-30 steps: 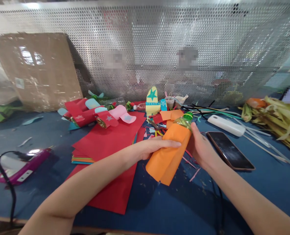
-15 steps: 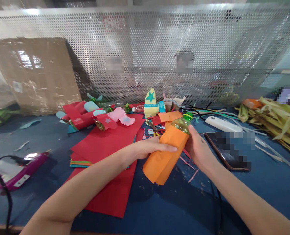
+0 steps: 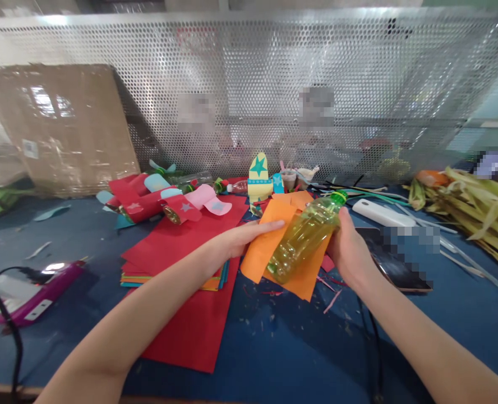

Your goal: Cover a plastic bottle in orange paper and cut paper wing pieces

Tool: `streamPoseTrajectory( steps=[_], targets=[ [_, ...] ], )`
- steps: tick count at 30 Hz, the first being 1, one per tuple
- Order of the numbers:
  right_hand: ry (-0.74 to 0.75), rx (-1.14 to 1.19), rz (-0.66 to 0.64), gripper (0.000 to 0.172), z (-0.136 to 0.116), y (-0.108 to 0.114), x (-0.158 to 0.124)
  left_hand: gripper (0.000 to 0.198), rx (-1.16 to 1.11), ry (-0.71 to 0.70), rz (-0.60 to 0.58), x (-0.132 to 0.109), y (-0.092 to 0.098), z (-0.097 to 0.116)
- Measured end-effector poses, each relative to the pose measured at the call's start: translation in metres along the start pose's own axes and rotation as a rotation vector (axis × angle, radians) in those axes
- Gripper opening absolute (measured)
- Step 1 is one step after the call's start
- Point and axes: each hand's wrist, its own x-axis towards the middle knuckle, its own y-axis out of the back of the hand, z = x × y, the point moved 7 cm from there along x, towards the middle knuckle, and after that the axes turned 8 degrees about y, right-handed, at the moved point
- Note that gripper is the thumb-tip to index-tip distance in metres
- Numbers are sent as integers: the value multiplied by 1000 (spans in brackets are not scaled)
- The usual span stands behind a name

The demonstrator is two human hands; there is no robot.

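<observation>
1. Clasped in the right hand (image 3: 352, 255), the bottle (image 3: 305, 240) lies tilted on the orange paper (image 3: 261, 255); the left hand (image 3: 236, 242) rests flat, unclenched, on its edge.
2. Best keep the bottle square to that edge.

My right hand (image 3: 352, 252) shows only thumb and palm; its fingers are behind the bottle (image 3: 305, 238) and the orange paper (image 3: 259, 255). The thumb of my left hand (image 3: 236, 241) is out of sight (so I can't tell if it pinches the sheet). A pixelated patch blurs the far end of the phone (image 3: 396, 272), and both my forearms run off the bottom edge.
</observation>
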Motion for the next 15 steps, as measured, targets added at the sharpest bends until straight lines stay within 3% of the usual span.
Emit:
streamPoseTrajectory(
  steps=[6, 9, 15],
  targets=[
    [106, 42, 192, 27, -22, 20, 15, 44, -141, -31, 111, 3, 31, 13],
    [100, 58, 236, 38, -29, 23, 16, 40, -196, -77, 103, 2, 37, 20],
    [28, 39, 195, 50, -27, 15, 9, 48, -221, -110, 152, 0, 45, 25]
  ],
)
